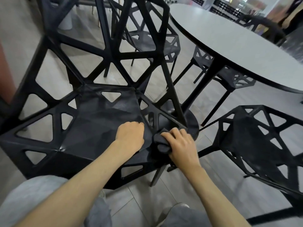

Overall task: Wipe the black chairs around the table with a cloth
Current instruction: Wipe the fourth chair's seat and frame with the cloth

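Note:
A black chair [98, 118] with triangular cut-outs stands right in front of me, its back rising at the top. My left hand [129, 135] rests as a loose fist on the right part of the seat, with nothing seen in it. My right hand [180, 146] presses a bunched dark cloth [161, 143] against the seat's right front edge. A second black chair [259, 145] stands to the right, and two more black chairs [152, 40] [232, 76] are tucked near the round grey table [237, 38].
The table's black leg [205, 82] and round base [188, 122] lie just beyond the cloth. My grey trouser legs [32, 197] fill the bottom. Grey plank floor shows between the chairs. A reddish panel [5, 71] stands at far left.

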`<state>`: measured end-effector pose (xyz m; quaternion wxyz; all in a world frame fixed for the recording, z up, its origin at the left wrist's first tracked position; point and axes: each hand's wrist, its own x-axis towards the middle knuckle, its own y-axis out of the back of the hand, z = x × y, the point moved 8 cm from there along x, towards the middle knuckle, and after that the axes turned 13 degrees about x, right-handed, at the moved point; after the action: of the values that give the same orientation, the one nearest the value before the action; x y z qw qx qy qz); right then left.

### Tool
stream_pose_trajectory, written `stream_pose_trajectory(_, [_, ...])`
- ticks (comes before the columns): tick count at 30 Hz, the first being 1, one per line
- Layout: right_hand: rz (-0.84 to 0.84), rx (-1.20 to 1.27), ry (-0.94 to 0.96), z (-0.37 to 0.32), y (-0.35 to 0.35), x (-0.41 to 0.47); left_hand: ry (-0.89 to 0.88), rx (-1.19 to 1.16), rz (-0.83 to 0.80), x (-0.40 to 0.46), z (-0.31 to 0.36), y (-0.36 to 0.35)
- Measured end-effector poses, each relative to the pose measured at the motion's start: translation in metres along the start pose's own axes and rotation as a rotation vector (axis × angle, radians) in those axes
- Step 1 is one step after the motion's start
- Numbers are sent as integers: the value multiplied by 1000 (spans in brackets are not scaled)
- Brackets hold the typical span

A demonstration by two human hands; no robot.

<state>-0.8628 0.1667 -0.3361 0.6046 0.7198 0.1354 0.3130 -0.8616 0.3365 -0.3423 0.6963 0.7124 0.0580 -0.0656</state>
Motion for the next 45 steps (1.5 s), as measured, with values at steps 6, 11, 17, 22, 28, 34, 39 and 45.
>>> stream_pose_trajectory(6, [176, 39, -365, 52, 29, 15, -31, -73, -3, 2, -8, 1])
stream_pose_trajectory(11, [-26, 84, -163, -7, -1, 1, -46, -41, -28, 1, -5, 0])
stream_pose_trajectory(17, [90, -39, -391, 60, 43, 13, -56, -9, -107, 2, -4, -4])
stream_pose_trajectory(22, [-14, -117, -299, 32, 16, 65, -49, 5, -213, 5, -4, -7])
stream_pose_trajectory(28, [-119, -208, -261, 12, -11, 124, -67, -26, -258, 5, -7, -10])
stream_pose_trajectory(34, [-145, -210, -300, 39, 36, 54, -68, -36, -312, 5, -13, -10])
stream_pose_trajectory(39, [-98, -197, -334, 52, 47, 30, -60, -32, -304, -1, -6, -11])
stream_pose_trajectory(45, [-134, -227, -238, 14, 2, 104, -60, -89, -295, -1, -9, -13])
